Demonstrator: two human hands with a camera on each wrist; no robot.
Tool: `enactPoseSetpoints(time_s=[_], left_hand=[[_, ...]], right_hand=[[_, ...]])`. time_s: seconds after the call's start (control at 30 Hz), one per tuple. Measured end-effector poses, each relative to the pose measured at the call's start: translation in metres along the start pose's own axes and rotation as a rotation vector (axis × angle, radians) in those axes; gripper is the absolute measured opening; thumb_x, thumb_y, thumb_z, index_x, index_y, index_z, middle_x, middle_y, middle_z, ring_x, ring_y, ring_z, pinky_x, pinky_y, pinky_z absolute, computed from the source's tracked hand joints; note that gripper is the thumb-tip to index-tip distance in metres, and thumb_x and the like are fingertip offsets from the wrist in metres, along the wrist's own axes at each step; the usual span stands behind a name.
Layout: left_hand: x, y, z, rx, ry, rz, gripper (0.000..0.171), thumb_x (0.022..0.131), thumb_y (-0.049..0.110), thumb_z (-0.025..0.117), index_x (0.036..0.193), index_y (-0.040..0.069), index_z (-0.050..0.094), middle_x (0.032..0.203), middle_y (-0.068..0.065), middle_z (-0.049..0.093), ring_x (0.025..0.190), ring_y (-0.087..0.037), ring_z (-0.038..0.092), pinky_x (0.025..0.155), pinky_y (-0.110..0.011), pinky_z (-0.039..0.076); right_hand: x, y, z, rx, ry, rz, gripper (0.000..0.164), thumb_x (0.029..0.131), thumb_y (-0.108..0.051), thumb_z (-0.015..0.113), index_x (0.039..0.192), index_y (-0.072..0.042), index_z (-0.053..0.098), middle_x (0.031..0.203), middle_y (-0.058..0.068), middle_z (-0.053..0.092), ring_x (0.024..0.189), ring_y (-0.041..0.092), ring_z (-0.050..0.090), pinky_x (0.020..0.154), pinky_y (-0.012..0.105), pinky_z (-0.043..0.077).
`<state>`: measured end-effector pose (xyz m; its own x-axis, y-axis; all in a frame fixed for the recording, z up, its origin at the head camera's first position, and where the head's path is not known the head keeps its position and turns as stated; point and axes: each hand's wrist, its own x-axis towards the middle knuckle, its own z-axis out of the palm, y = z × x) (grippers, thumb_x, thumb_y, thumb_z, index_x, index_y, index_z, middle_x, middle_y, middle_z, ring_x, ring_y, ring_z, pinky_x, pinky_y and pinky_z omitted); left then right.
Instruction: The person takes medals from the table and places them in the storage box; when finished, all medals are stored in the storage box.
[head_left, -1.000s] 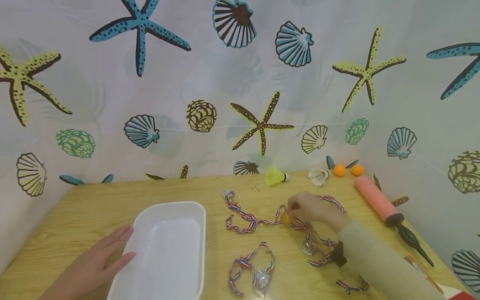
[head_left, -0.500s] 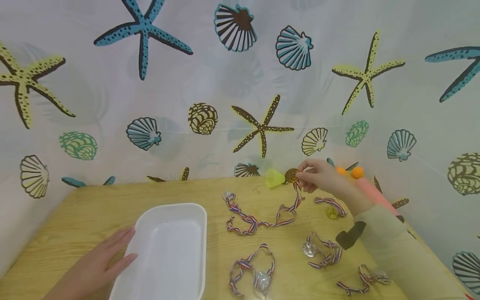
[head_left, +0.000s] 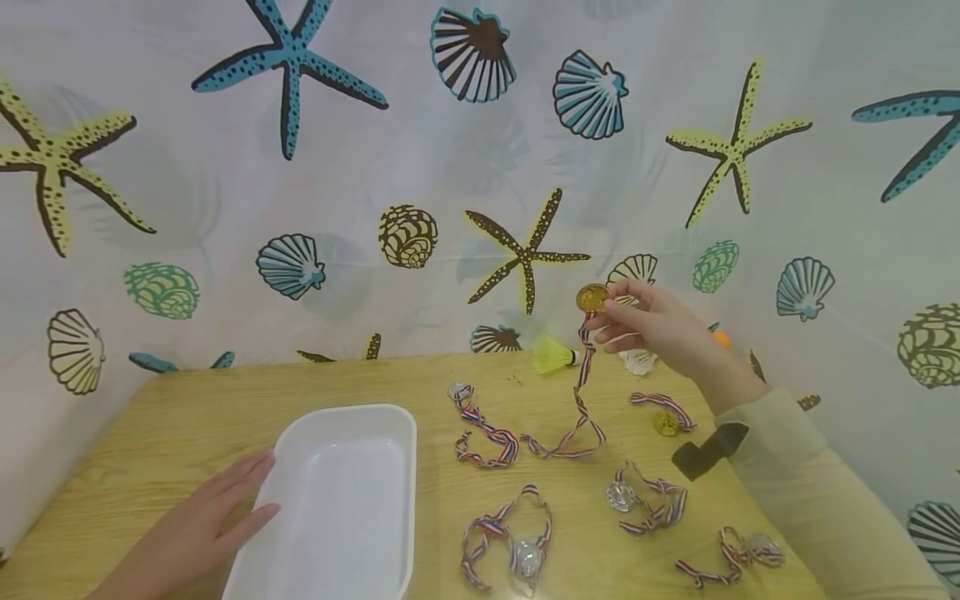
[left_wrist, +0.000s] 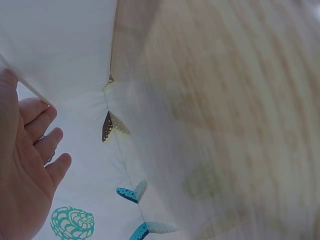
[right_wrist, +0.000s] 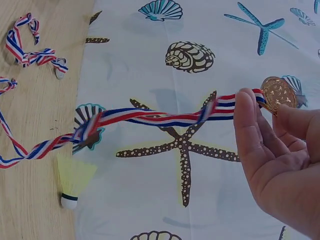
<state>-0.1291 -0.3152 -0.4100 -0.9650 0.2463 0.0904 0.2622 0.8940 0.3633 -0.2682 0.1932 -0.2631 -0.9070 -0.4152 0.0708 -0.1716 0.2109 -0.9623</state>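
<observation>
My right hand (head_left: 652,329) pinches a gold medal (head_left: 592,297) above the far edge of the table. Its red, white and blue ribbon (head_left: 582,367) hangs down, the lower end lying on the wood. In the right wrist view, the thumb and fingers hold the medal (right_wrist: 277,94) by its edge, the ribbon (right_wrist: 170,119) stretching away from it. At the left, my left hand (head_left: 191,525) rests against the side of a white tray (head_left: 411,500), fingers fairly straight. The left wrist view shows the left hand (left_wrist: 25,170) touching the tray's edge.
Silver medals with ribbons (head_left: 527,558), (head_left: 620,497), (head_left: 763,550), (head_left: 460,390) and another gold medal (head_left: 665,423) lie on the table (head_left: 225,392). A yellow shuttlecock (head_left: 552,356), a partly hidden white shuttlecock (head_left: 640,362) and an orange ball (head_left: 722,338) sit along the back.
My right hand has lifted the gold medal off the table, up and back, its ribbon pulling away from a neighbouring one. The left hand stays at the tray.
</observation>
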Motion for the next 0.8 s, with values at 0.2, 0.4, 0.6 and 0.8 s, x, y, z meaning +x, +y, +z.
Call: enactPoseSetpoints(time_s=[0.2,0.4,0.6,0.8], left_hand=[[0.001,0.001,0.0,0.003,0.008,0.016,0.066,0.091,0.045,0.052,0.138,-0.001,0.039,0.141,-0.02,0.035,0.126,-0.04,0.033,0.094,-0.059,0.032],[0.001,0.0,0.001,0.02,0.019,0.025,0.065,0.091,0.042,0.053,0.137,-0.002,0.04,0.14,-0.02,0.037,0.125,-0.04,0.035,0.093,-0.058,0.033],[0.002,-0.001,0.002,0.021,0.008,0.018,0.066,0.092,0.044,0.052,0.138,-0.001,0.039,0.141,-0.02,0.036,0.126,-0.04,0.033,0.094,-0.058,0.032],[0.001,-0.002,0.002,0.029,0.023,0.032,0.064,0.092,0.043,0.052,0.138,-0.001,0.039,0.141,-0.019,0.036,0.126,-0.039,0.034,0.097,-0.055,0.031]], right_hand=[[0.0,-0.01,0.007,0.119,-0.027,-0.027,0.009,0.101,-0.012,0.036,0.1,-0.003,0.036,0.101,0.019,0.055,0.089,0.024,0.064,0.084,0.037,0.05],[0.002,-0.016,0.014,0.281,-0.046,-0.088,0.009,0.1,-0.005,0.033,0.095,0.001,0.037,0.098,0.016,0.054,0.091,0.024,0.063,0.086,0.035,0.048],[0.006,-0.026,0.022,0.307,0.006,-0.156,0.007,0.097,-0.002,0.041,0.091,0.001,0.043,0.094,0.014,0.053,0.084,0.021,0.063,0.084,0.033,0.05],[0.011,-0.044,0.03,0.286,0.086,-0.227,0.002,0.093,-0.002,0.052,0.091,-0.002,0.053,0.086,0.007,0.058,0.079,0.016,0.06,0.078,0.027,0.051]])
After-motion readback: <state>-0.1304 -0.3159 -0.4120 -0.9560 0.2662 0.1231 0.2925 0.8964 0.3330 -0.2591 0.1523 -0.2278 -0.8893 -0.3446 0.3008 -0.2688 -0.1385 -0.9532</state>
